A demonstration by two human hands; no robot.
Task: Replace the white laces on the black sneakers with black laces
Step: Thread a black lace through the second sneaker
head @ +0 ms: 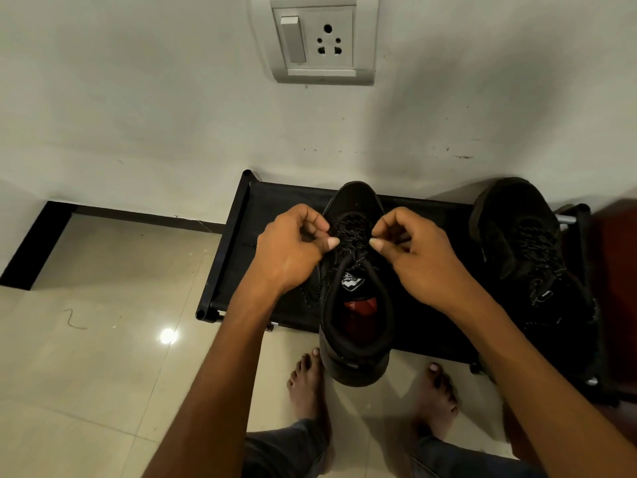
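A black sneaker (pixel 355 305) stands on a low black rack (pixel 234 257), toe toward the wall, with a speckled black lace (pixel 352 238) threaded up its front. My left hand (pixel 289 250) pinches the lace at the sneaker's left side. On the other side, my right hand (pixel 413 257) pinches the same lace. A loose stretch of lace (pixel 310 298) hangs by the sneaker's left side. The second black sneaker (pixel 527 257) rests at the right of the rack, laced in the same speckled black lace. No white lace shows.
The rack stands against a pale wall with a switch and socket plate (pixel 322 39) above. Glossy beige floor tiles (pixel 103 357) spread to the left. My bare feet (pixel 306 384) are just in front of the rack. A dark reddish piece of furniture (pixel 620 288) borders the right.
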